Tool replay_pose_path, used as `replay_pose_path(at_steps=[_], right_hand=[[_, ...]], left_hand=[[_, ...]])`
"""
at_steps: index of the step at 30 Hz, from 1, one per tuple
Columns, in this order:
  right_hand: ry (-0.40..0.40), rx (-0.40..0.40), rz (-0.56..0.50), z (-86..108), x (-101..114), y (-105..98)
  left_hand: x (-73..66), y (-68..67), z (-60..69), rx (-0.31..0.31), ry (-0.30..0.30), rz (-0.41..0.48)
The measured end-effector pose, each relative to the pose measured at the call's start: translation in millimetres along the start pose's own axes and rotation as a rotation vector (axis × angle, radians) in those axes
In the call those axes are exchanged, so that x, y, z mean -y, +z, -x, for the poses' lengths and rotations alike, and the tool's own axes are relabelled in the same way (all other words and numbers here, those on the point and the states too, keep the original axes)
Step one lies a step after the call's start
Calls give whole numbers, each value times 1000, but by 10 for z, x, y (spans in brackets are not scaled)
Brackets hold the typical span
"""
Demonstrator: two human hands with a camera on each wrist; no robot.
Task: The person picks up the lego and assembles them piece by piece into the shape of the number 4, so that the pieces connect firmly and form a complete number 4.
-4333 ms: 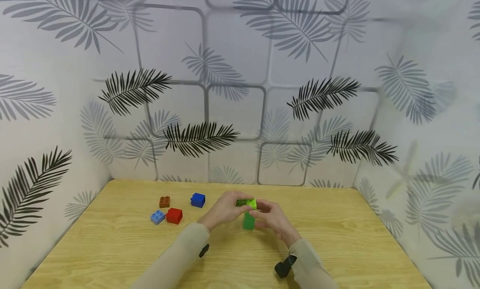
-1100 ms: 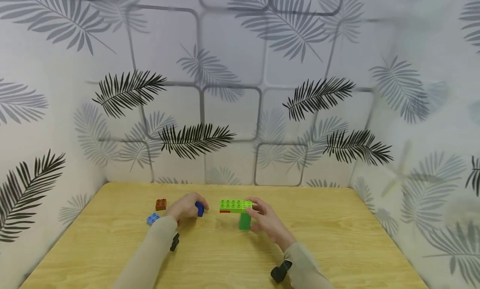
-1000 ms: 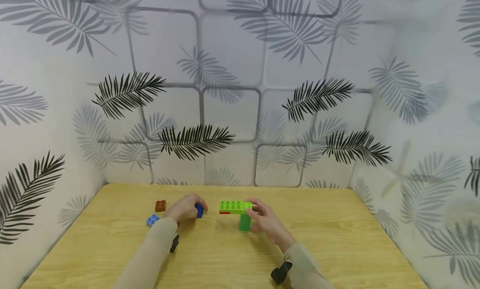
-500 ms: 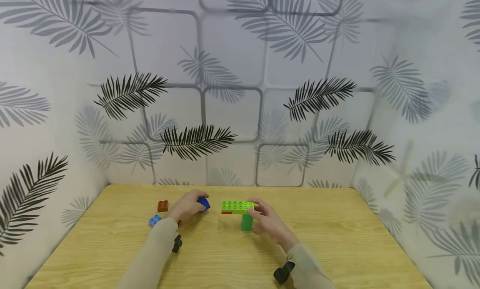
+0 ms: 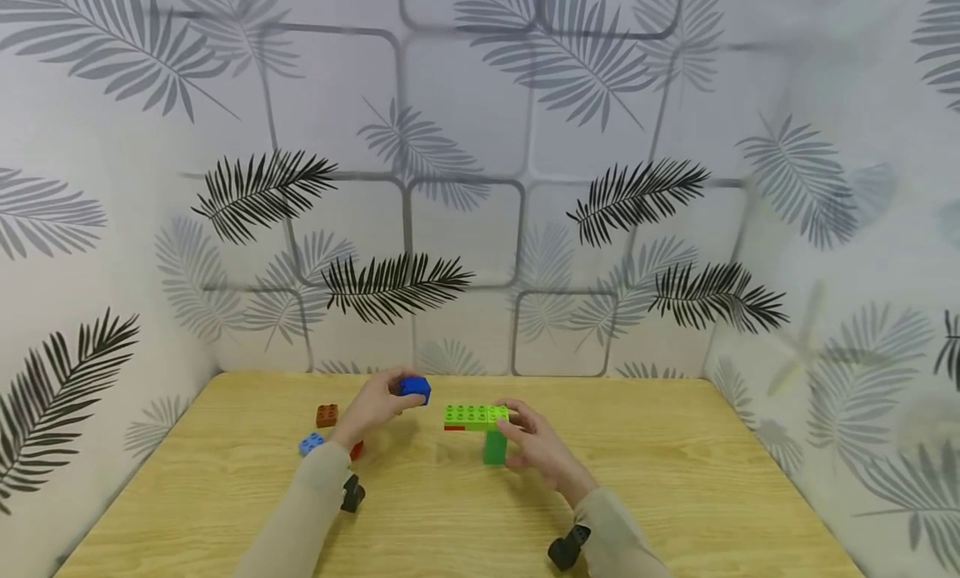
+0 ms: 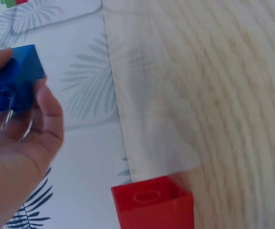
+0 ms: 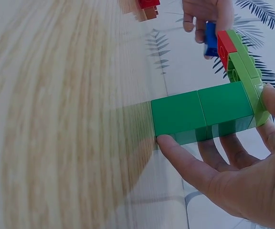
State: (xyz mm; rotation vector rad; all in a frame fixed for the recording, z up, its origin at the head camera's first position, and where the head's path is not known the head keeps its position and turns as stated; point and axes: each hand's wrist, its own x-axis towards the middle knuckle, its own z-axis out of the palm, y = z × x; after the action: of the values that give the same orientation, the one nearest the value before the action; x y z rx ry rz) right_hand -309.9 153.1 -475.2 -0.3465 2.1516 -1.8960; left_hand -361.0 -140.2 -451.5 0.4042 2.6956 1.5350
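My left hand (image 5: 375, 409) pinches a blue toy building brick (image 5: 417, 389) between thumb and fingers, above the table. In the left wrist view the blue brick (image 6: 28, 67) lies tilted, its studs toward the palm. My right hand (image 5: 546, 451) grips a stack of two green bricks (image 7: 202, 112) standing on the table, fingers along its side and thumb at the top. Lime-green bricks (image 5: 467, 416) cap the stack and jut out to the left. Under their free end sits a small red brick (image 7: 227, 44).
On the table (image 5: 420, 511), to the left, lie a brown brick (image 5: 327, 415), a light blue brick (image 5: 311, 443) and a red brick (image 6: 156, 212), the last partly behind my left wrist in the head view. A patterned wall (image 5: 465, 336) stands behind the table.
My left hand has gone from the lime-green bricks to the blue brick, picked it up and raised it, turning it. My right hand stays at the green stack.
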Motion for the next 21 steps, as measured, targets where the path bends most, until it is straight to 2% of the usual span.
replay_pose_path(at_steps=[6,10,16,21], right_hand=[[4,-5,-9,0,-17,-5],[13,-14,-11,-24,0,-18],[21,-17,-11,-32,-8,-20],[26,-17,-9,-35,-18,-8]], left_hand=[[-95,93,34,-54,77,114],[-195,151,46,-88,107,183],[-254,265,67,-120,178,135],[-294,399,64,-106,231,102]])
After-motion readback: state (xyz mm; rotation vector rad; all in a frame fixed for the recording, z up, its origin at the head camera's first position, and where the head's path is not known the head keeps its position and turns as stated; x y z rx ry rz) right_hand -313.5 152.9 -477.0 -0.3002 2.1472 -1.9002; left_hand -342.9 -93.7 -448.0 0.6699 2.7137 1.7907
